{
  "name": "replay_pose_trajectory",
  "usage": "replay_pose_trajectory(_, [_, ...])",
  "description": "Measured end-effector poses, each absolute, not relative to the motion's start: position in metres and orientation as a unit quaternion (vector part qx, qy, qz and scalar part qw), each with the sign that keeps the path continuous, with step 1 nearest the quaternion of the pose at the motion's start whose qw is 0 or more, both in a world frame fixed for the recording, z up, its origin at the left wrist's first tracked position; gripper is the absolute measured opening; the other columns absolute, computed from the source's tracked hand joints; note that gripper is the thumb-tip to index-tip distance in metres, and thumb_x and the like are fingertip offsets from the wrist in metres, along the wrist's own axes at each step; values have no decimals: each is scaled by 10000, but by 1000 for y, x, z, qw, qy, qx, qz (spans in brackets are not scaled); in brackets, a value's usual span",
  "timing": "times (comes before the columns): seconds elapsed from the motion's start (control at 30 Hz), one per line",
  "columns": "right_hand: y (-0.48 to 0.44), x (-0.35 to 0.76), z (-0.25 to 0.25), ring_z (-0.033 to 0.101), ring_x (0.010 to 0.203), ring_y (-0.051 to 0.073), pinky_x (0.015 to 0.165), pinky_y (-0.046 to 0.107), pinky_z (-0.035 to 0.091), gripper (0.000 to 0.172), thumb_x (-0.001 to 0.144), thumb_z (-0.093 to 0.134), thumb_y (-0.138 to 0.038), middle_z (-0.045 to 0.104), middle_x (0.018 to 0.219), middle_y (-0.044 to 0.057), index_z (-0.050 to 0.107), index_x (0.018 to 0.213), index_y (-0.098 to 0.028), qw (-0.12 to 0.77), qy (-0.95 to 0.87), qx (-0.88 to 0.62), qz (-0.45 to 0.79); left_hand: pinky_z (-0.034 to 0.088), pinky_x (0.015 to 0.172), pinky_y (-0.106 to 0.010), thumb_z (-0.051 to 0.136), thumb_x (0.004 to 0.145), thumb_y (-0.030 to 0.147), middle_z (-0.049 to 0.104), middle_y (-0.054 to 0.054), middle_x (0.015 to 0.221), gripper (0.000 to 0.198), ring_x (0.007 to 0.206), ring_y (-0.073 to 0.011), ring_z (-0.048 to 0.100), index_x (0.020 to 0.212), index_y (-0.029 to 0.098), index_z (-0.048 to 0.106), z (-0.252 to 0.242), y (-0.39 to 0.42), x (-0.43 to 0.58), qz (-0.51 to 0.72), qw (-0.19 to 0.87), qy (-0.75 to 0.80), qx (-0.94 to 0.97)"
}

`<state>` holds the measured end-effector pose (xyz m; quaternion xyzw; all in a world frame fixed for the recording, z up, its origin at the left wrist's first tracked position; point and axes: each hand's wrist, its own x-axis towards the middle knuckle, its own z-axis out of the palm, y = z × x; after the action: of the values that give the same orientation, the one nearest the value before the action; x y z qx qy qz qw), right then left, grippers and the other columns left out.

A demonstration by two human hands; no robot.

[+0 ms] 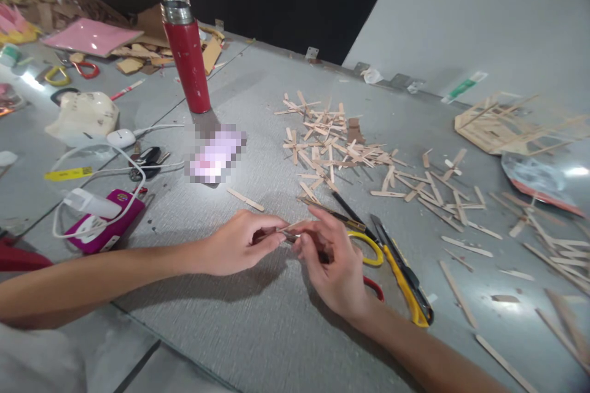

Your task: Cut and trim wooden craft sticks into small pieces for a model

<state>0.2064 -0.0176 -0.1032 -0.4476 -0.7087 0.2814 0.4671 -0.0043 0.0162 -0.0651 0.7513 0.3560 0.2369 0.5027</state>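
Observation:
My left hand (pixel 246 242) is closed, thumb and fingers pinching a thin wooden stick (pixel 290 228) just above the table. From the other side my right hand (pixel 335 261) grips the same stick with bent fingers. A small dark or metallic piece shows between the fingertips, too small to name. Scissors with yellow and red handles (pixel 375 253) lie partly hidden behind my right hand. Beside them is a yellow and black utility knife (pixel 405 282). One loose wooden stick (pixel 246 200) rests beyond my left hand.
Many flat wooden pieces (pixel 329 147) are scattered across the middle and right. A red flask (pixel 188 61) stands upright behind a blurred phone (pixel 216 156). Left are a purple power bank (pixel 108 221), white cables and keys (pixel 150 163). A wooden stick frame (pixel 488 129) sits far right.

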Motion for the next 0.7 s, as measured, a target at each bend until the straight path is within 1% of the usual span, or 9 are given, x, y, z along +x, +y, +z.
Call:
replay_pose_trajectory(0.07, [-16, 208, -103, 736, 673, 126, 573, 233, 615, 324, 997, 534, -139, 770, 936, 27, 530, 1307, -234, 453, -722, -448, 269, 240, 510, -204, 467, 1031, 356, 356, 75, 588, 357, 533, -77, 314, 744, 159, 544, -66, 17, -4, 233, 504, 355, 752])
replay_pose_trajectory(0.17, [-15, 209, -104, 721, 614, 123, 569, 233, 609, 198, 1004, 539, -158, 761, 820, 7, 593, 1185, -216, 450, -718, -460, 264, 290, 529, -209, 426, 1051, 385, 431, 60, 597, 379, 534, -84, 371, 814, 151, 605, -67, 17, -3, 230, 517, 362, 741])
replay_pose_trajectory(0.2, [-15, 209, -104, 709, 586, 119, 562, 231, 605, 159, 1009, 537, -168, 751, 784, -2, 606, 1145, -214, 452, -712, -466, 268, 315, 539, -212, 392, 1064, 386, 463, 51, 604, 395, 537, -89, 403, 862, 144, 631, -67, 17, -3, 233, 520, 367, 735])
replay_pose_trajectory(0.27, [-15, 209, -105, 688, 547, 113, 543, 228, 596, 109, 1019, 535, -191, 738, 741, -10, 621, 1083, -213, 458, -697, -475, 281, 357, 559, -218, 331, 1080, 373, 502, 41, 614, 423, 547, -100, 457, 1023, 120, 665, -68, 17, -3, 244, 527, 378, 721])
replay_pose_trajectory(0.33, [-16, 209, -105, 687, 547, 118, 534, 230, 595, 91, 1021, 541, -217, 745, 746, -1, 621, 1063, -212, 462, -684, -481, 295, 370, 563, -221, 324, 1081, 368, 498, 48, 613, 435, 552, -108, 477, 1184, 97, 649, -68, 16, -3, 262, 526, 388, 710])
replay_pose_trajectory(0.4, [-16, 208, -104, 695, 563, 125, 537, 235, 595, 91, 1021, 547, -243, 747, 760, 9, 614, 1074, -211, 465, -676, -483, 307, 372, 566, -223, 349, 1075, 366, 493, 53, 615, 431, 555, -110, 479, 1251, 91, 630, -69, 16, -4, 270, 521, 398, 705])
replay_pose_trajectory(0.57, [-14, 208, -105, 656, 535, 111, 515, 226, 559, 141, 1034, 519, -285, 703, 756, -3, 586, 1127, -203, 455, -671, -479, 337, 380, 582, -231, 363, 1076, 362, 493, 53, 614, 414, 569, -118, 486, 1242, 95, 631, -71, 19, -4, 286, 504, 408, 705])
replay_pose_trajectory(0.7, [-12, 208, -107, 643, 536, 112, 525, 231, 550, 162, 1038, 504, -298, 674, 743, -9, 584, 1132, -193, 449, -670, -479, 348, 394, 602, -239, 347, 1084, 369, 502, 48, 627, 421, 576, -118, 484, 1229, 97, 633, -73, 17, -5, 296, 481, 394, 725])
